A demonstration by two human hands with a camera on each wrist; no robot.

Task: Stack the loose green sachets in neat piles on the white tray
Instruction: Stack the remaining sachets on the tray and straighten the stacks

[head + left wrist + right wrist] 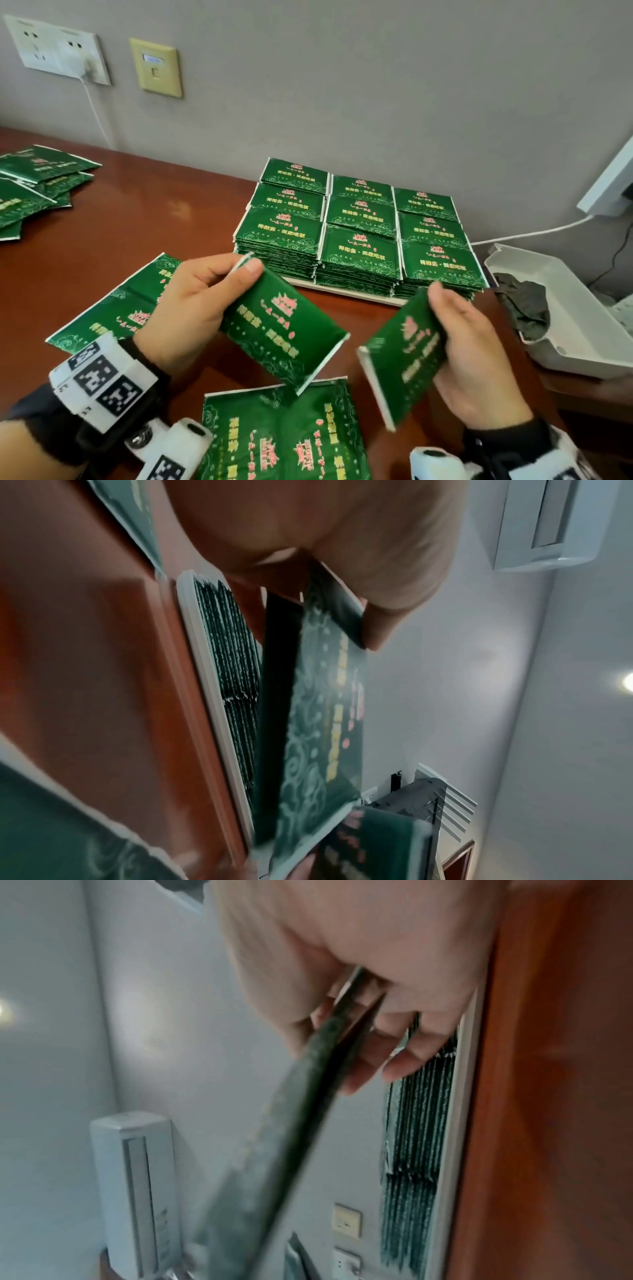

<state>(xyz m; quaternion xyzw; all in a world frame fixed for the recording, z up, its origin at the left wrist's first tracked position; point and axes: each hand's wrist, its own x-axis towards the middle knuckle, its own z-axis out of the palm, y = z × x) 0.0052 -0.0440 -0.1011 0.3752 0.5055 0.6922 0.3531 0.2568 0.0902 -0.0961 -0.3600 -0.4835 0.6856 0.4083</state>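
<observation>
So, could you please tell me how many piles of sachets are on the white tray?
9, on the white tray: three in the left column, three in the middle column, three in the right column. None seems hidden.

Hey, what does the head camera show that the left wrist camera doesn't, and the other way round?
Only the head view shows the right hand gripping its own sachet, the loose sachets far left on the table, the wall sockets and the tops of the nine stacks. Only the left wrist view shows the air conditioner and a ceiling light. Both show the left hand pinching a sachet, and the white tray with stacked sachets.
</observation>
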